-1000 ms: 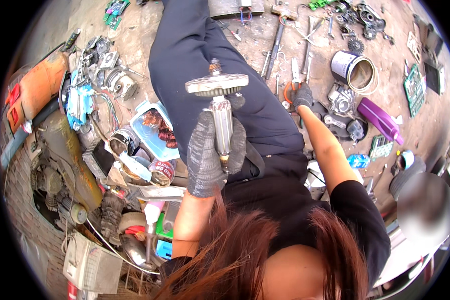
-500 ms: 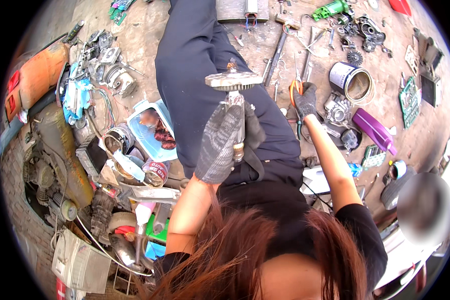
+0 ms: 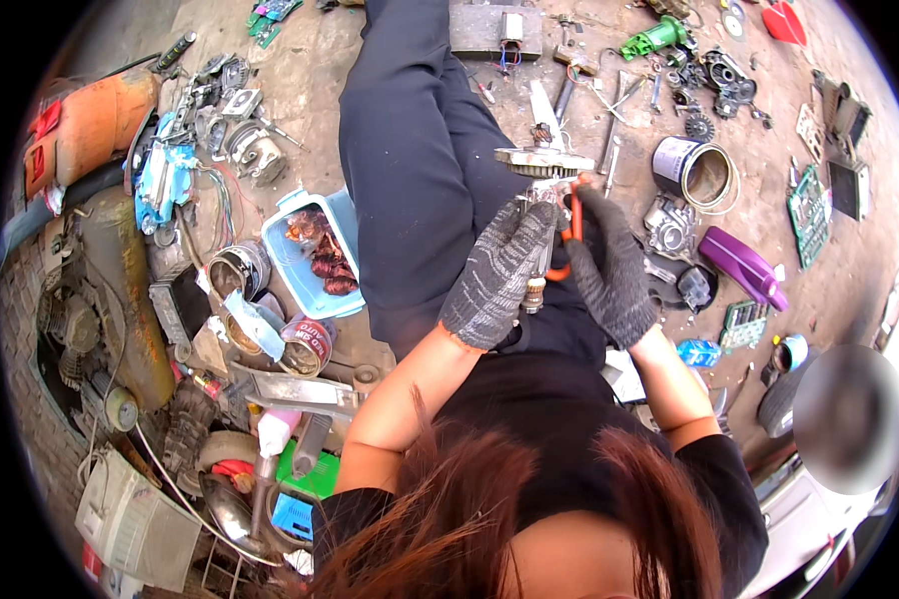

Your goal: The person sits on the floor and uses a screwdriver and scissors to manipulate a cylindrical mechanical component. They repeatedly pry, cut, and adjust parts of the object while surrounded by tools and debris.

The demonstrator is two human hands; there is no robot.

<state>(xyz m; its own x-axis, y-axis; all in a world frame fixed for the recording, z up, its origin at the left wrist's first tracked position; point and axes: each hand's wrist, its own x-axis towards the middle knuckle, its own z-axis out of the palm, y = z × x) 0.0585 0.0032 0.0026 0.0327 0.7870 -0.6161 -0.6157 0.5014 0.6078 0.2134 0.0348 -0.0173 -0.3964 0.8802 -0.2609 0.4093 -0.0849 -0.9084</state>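
Observation:
My left hand [image 3: 504,265], in a grey knitted glove, is closed round a motor rotor [image 3: 535,290] and holds it upright above my lap. A toothed fan wheel [image 3: 544,162] forms its top, with a shaft end sticking up. My right hand [image 3: 612,265], gloved alike, is closed on orange-handled scissors [image 3: 575,215], held against the rotor's side just under the wheel. The wheel and my fingers hide much of the scissors, so where their blades bite cannot be made out. A pale blade-like shape shows beyond the wheel.
A blue tub [image 3: 345,235] with copper windings stands left of my legs, beside open cans [image 3: 308,344]. To the right lie a large can [image 3: 691,165], a purple casing [image 3: 741,268] and green circuit boards [image 3: 807,215]. A hammer [image 3: 575,60] lies ahead.
My right hand has lifted the scissors from the ground at the right and brought them to the rotor. My left hand has shifted right with the rotor.

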